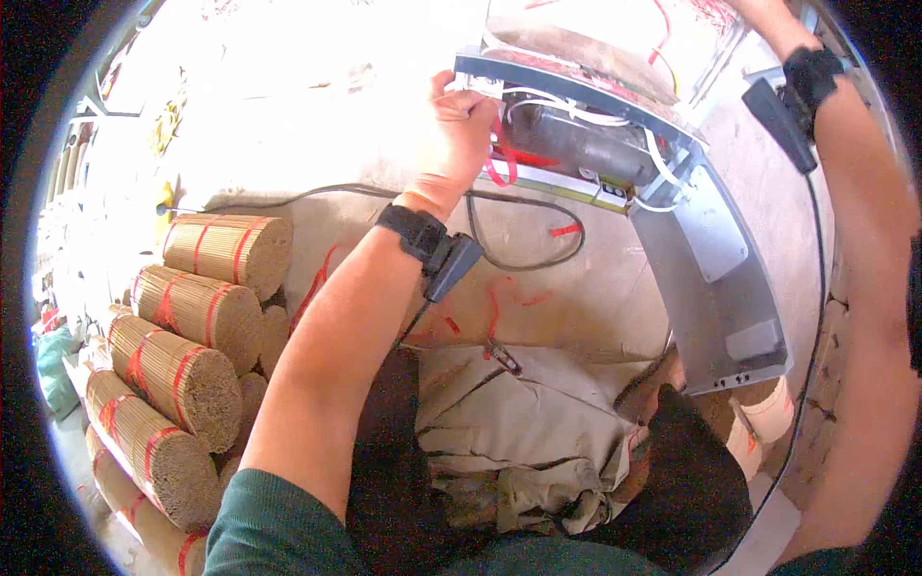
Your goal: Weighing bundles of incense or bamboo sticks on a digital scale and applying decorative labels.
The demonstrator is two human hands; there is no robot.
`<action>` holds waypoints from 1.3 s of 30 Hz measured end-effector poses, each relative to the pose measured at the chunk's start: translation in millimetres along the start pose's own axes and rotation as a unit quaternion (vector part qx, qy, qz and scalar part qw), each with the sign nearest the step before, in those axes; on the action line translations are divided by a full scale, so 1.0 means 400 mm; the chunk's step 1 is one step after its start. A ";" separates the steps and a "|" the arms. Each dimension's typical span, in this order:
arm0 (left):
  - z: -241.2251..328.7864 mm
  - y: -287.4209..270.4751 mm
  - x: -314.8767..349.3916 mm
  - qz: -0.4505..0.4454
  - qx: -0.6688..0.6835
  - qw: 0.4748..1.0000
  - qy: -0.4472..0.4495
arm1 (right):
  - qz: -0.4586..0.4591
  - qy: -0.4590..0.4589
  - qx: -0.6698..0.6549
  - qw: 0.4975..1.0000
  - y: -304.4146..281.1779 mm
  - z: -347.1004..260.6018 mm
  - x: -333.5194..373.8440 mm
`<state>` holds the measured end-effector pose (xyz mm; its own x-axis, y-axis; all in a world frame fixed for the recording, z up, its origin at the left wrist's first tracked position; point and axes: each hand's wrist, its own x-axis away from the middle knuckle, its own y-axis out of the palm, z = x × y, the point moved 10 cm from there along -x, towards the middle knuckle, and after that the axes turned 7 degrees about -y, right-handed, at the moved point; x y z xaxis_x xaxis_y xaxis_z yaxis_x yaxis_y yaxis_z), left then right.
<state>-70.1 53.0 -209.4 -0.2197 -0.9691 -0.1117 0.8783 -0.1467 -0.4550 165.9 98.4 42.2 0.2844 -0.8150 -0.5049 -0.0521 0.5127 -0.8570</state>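
Harsh sunlight washes over a dusty concrete floor [576, 288] scattered with red strips, seen from the head camera of a seated person at work. At the left of the frame, thick bundles of thin tan sticks [187, 355], each bound with red bands, lie stacked on their sides with their round cut ends facing the person. A black cable [519, 259] loops across the floor between the bundles and a grey metal machine [701, 259], whose curved sheet-metal housing runs from the top centre down to the right. Inside its open top sit a dark cylindrical motor [576, 139] and white wires [576, 106].

The left hand [461, 130] reaches up from the lower left and closes its fingers around the upper left corner of the machine, touching the frame beside the white wires. A black wrist strap with a small black device [432, 252] rides on that forearm. The right forearm climbs the right edge of the frame, wearing a matching black strap; the right hand is cut off at the top edge, so its grip cannot be told. Beige cloth [519, 432] covers the person's lap just below the machine.
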 end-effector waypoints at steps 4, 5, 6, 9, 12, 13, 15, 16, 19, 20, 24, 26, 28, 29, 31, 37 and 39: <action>0.026 -0.015 0.006 0.049 -0.056 0.996 0.044 | 0.055 -0.117 0.035 0.991 0.009 -0.132 0.050; 0.030 -0.021 0.010 0.065 -0.039 0.996 0.050 | -0.011 -0.071 0.026 0.997 0.040 -0.117 0.039; 0.021 -0.016 0.004 0.055 -0.034 0.997 0.031 | -0.009 -0.070 0.030 0.997 0.040 -0.134 0.033; 0.034 -0.021 -0.003 0.085 -0.051 0.994 0.053 | 0.015 -0.166 0.003 0.986 0.044 -0.269 0.059; 0.029 0.011 -0.028 0.031 -0.096 0.994 0.047 | -0.022 -0.213 -0.143 0.966 0.091 -0.418 0.182; 0.055 0.005 -0.029 0.063 -0.141 0.984 0.092 | -0.050 -0.164 -0.127 0.977 0.121 -0.422 0.210; 0.088 0.005 -0.033 0.092 -0.186 0.968 0.141 | -0.062 -0.107 -0.104 0.987 0.157 -0.412 0.229; 0.075 0.002 -0.045 0.081 -0.147 0.980 0.103 | -0.060 -0.104 -0.103 0.987 0.171 -0.413 0.229; 0.080 0.006 -0.052 0.055 -0.149 0.983 0.091 | -0.049 -0.023 -0.097 0.994 0.200 -0.380 0.220; 0.093 0.019 -0.049 0.040 -0.187 0.975 0.114 | -0.041 -0.028 -0.056 0.997 0.199 -0.385 0.216; 0.084 -0.004 -0.048 0.083 -0.172 0.978 0.077 | -0.070 0.017 0.004 0.997 0.224 -0.381 0.214; 0.104 0.002 -0.046 0.097 -0.213 0.965 0.117 | -0.052 0.028 0.006 0.998 0.219 -0.381 0.211; 0.094 0.002 -0.055 0.086 -0.175 0.976 0.098 | -0.042 0.035 0.013 0.998 0.217 -0.381 0.206; 0.081 0.006 -0.061 0.070 -0.158 0.982 0.071 | -0.032 0.036 0.031 0.998 0.212 -0.382 0.204; 0.093 0.001 -0.055 0.077 -0.153 0.981 0.089 | -0.024 0.038 0.046 0.998 0.208 -0.382 0.200; 0.084 -0.016 -0.042 0.083 -0.114 0.989 0.038 | -0.022 0.041 0.066 0.997 0.210 -0.378 0.197; 0.079 -0.007 -0.043 0.064 -0.134 0.988 0.030 | -0.027 0.034 0.072 0.996 0.216 -0.378 0.196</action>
<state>-55.3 63.9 -178.4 -0.1466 -0.9615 -0.2324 0.7585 0.0415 -0.6503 38.8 37.9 -87.1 0.2167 -0.8562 -0.4691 0.0999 0.4974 -0.8617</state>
